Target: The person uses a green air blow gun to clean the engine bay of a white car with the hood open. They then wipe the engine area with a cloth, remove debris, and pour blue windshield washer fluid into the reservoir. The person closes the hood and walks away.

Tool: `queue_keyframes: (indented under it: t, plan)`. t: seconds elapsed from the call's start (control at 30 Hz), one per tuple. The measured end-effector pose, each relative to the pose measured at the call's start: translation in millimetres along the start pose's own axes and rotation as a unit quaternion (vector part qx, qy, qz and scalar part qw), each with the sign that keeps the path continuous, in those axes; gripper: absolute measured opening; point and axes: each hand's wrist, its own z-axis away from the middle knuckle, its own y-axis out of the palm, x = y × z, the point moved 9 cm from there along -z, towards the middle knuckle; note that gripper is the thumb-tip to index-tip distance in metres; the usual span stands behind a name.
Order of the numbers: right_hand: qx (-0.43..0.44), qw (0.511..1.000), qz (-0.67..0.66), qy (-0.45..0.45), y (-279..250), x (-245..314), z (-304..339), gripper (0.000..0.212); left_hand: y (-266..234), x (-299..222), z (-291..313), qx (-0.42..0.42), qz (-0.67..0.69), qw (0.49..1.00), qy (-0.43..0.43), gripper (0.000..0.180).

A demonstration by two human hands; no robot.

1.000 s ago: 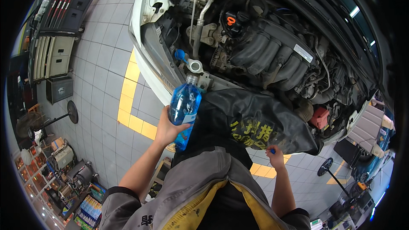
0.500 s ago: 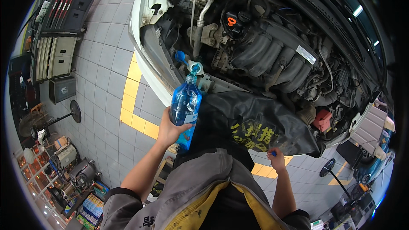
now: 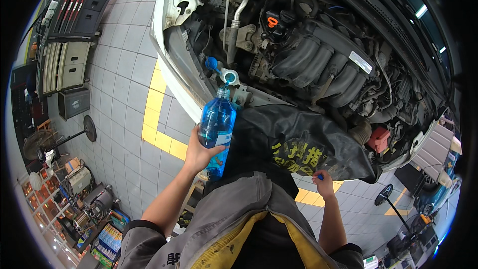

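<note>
My left hand (image 3: 201, 152) is wrapped round a clear plastic bottle (image 3: 217, 119) of blue washer fluid. The bottle tips forward, its mouth just short of a white filler neck (image 3: 229, 76) at the front of the engine bay. Blue fluid runs from the mouth into that neck. A blue flip cap (image 3: 211, 63) stands open beside the neck. On the right, away from the bottle, my right hand (image 3: 325, 185) is closed on a small blue thing, seemingly a bottle cap (image 3: 319, 177); the fingers hide much of it.
A black fender cover (image 3: 303, 137) drapes over the car's front edge between my hands. Beyond it lies the engine (image 3: 318, 60), with an orange-handled dipstick (image 3: 272, 22). Tool cabinets (image 3: 69, 67) and a pedestal fan (image 3: 89, 128) stand left, another fan (image 3: 383, 195) right.
The bottle and both hands stay nearly in place, and fluid keeps flowing into the neck. The view has shifted very slightly.
</note>
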Motion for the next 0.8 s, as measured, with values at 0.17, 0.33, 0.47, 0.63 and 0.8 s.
queue_keyframes:
  t: [0.17,0.33,0.47,0.63,0.8]
  plan:
    - [0.004,1.000,-0.011,0.009,1,-2,-2,0.020,2,1,6,0.012,0.045,0.999,-0.021,0.109]
    - [0.010,0.999,-0.031,0.012,4,-2,-1,0.020,3,3,4,0.009,0.051,0.999,-0.001,0.109]
    - [0.000,0.998,-0.054,0.018,5,-5,-2,0.014,2,6,3,0.003,0.032,0.999,0.004,0.108]
    - [-0.002,0.999,-0.038,0.022,6,-11,-4,0.015,3,1,6,0.019,0.077,0.997,0.002,0.106]
    - [-0.004,0.999,-0.030,0.012,7,-9,-4,0.016,1,-4,10,0.020,0.056,0.998,-0.012,0.105]
